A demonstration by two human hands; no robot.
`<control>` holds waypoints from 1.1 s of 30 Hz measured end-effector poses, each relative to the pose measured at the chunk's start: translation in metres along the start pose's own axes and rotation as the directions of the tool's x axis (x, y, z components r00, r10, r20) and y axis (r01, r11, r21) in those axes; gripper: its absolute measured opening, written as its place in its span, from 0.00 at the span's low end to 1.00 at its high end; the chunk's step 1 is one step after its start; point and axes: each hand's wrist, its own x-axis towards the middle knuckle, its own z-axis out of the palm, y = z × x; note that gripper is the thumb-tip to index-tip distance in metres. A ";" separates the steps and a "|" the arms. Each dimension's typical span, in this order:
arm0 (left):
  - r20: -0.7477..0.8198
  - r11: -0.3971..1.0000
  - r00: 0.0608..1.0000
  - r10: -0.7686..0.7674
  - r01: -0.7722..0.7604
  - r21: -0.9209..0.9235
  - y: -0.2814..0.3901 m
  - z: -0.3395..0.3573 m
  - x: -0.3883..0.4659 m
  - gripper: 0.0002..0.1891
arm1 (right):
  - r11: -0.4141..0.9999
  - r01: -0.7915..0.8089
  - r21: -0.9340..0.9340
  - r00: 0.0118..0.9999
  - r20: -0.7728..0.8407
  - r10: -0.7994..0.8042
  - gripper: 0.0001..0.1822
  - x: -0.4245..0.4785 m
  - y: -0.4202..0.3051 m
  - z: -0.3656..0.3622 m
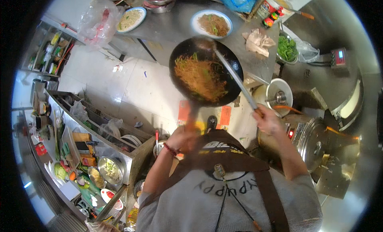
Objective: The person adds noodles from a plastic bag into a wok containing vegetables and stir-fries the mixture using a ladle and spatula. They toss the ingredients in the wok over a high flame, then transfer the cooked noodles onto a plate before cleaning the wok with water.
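Observation:
My left hand grips the handle of a black wok, which is held up in front of me and tilted. Browned fried noodles with bits of green lie in it. In my right hand is a long-handled metal ladle; its blurred head rests at or over the wok's far rim. Just beyond the wok, a white plate with a blue rim carries more brown noodles on the steel counter. Farther left is an oval plate of pale food.
A crumpled cloth, a bowl of leafy greens and a sauce bottle stand right of the plates. A white bucket and a lidded steel pot are at my right. Left, a prep counter holds vegetables and bowls.

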 end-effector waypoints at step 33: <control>-0.208 0.915 0.934 -0.290 0.207 -0.347 -0.050 -0.064 0.046 0.13 | 0.996 0.001 0.092 0.841 0.538 -0.051 0.10 -0.053 0.063 0.116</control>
